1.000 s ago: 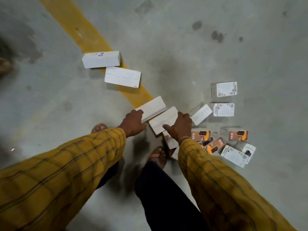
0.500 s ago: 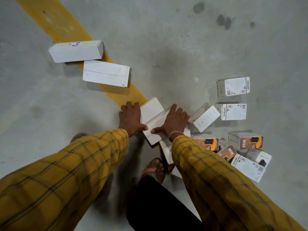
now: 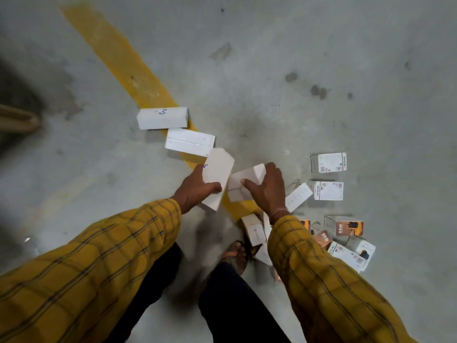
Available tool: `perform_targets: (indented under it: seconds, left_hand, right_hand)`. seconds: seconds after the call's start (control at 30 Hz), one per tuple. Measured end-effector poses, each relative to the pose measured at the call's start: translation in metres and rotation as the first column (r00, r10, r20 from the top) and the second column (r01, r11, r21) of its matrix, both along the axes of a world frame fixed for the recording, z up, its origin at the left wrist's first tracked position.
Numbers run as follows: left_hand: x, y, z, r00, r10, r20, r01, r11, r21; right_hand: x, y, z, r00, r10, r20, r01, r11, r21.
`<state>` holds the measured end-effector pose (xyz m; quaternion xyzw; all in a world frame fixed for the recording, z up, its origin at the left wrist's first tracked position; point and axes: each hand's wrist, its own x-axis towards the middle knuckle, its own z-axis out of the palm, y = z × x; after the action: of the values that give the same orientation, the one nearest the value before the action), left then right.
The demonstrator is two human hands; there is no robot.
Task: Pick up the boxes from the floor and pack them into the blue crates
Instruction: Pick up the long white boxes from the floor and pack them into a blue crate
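The grey concrete floor (image 3: 309,58) fills the view, and its far half and left side lie open, marked only by dark stains. A yellow painted stripe (image 3: 118,60) crosses it from upper left down toward the person's feet. Two yellow checked sleeves (image 3: 103,256) reach in from the bottom edge, with dark trouser legs (image 3: 235,305) between them and a sandalled foot (image 3: 235,256) just beyond.

On the stripe's edge lie two long white boxes: a marked box (image 3: 162,118) with blue handwriting on top, and just beside its near right corner a plain box (image 3: 189,142). The left hand (image 3: 195,191) grips a tall white box (image 3: 218,177), fingers behind, thumb across its front; the box is tilted and its top corner overlaps the plain box's near edge. The right hand (image 3: 265,191) holds a second white box (image 3: 243,181) from above, fingers curled over its far end. The two held boxes nearly meet between the hands.

To the right sits a loose cluster of smaller boxes: two labelled white cartons (image 3: 327,162) side by side, an angled white carton (image 3: 298,196) near the right wrist, orange 65W cartons (image 3: 343,226), and a white carton (image 3: 351,256) at the cluster's near edge. More white boxes (image 3: 253,230) lie under the right forearm, close to the foot. No blue crates are in view.
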<state>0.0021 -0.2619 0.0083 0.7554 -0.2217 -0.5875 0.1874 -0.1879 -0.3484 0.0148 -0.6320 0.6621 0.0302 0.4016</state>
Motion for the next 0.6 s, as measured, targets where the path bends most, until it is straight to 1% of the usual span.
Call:
perform_targets:
  seconds: [0.07,0.1,0.13,0.2,0.23,0.3,0.37,0.43,0.5,0.57,0.6]
  left_hand:
    - [0.011,-0.008,0.052,0.985,0.152,-0.087,-0.154,0.988,-0.02]
    - [0.016,-0.012,0.08,0.97,0.208,-0.128,-0.214,0.976,-0.03]
    - [0.02,-0.017,0.11,0.95,0.257,-0.174,-0.268,0.962,-0.042]
    - [0.025,-0.026,0.168,0.892,0.345,-0.291,-0.377,0.924,-0.06]
    - [0.027,-0.031,0.197,0.846,0.391,-0.362,-0.44,0.896,-0.061]
    - [0.031,-0.037,0.256,0.715,0.467,-0.52,-0.565,0.824,-0.038]
    - [0.038,-0.038,0.31,0.582,0.486,-0.652,-0.655,0.755,-0.022]
    - [0.049,-0.035,0.366,0.494,0.477,-0.727,-0.702,0.712,-0.01]
    - [0.06,-0.029,0.415,0.437,0.504,-0.745,-0.743,0.669,0.016]
    - [0.068,-0.022,0.456,0.441,0.498,-0.747,-0.759,0.651,-0.014]
    - [0.071,-0.02,0.476,0.468,0.476,-0.745,-0.75,0.659,-0.05]
  right_hand:
    - [0.014,-0.005,0.061,0.98,-0.163,0.117,0.175,0.979,-0.108]
    - [0.024,-0.007,0.095,0.962,-0.216,0.168,0.242,0.957,-0.157]
    - [0.035,-0.008,0.131,0.947,-0.233,0.22,0.279,0.938,-0.208]
    - [0.058,-0.004,0.2,0.935,-0.189,0.298,0.279,0.914,-0.294]
    - [0.069,-0.001,0.232,0.936,-0.147,0.321,0.255,0.91,-0.327]
    - [0.088,0.011,0.291,0.935,-0.072,0.348,0.205,0.909,-0.363]
    - [0.103,0.02,0.344,0.919,-0.052,0.391,0.216,0.896,-0.388]
    - [0.113,0.022,0.394,0.872,-0.117,0.476,0.327,0.862,-0.388]
    - [0.118,0.02,0.439,0.785,-0.203,0.585,0.451,0.835,-0.316]
    - [0.121,0.02,0.478,0.678,-0.235,0.696,0.481,0.859,-0.178]
    - [0.122,0.022,0.495,0.64,-0.225,0.735,0.463,0.876,-0.135]
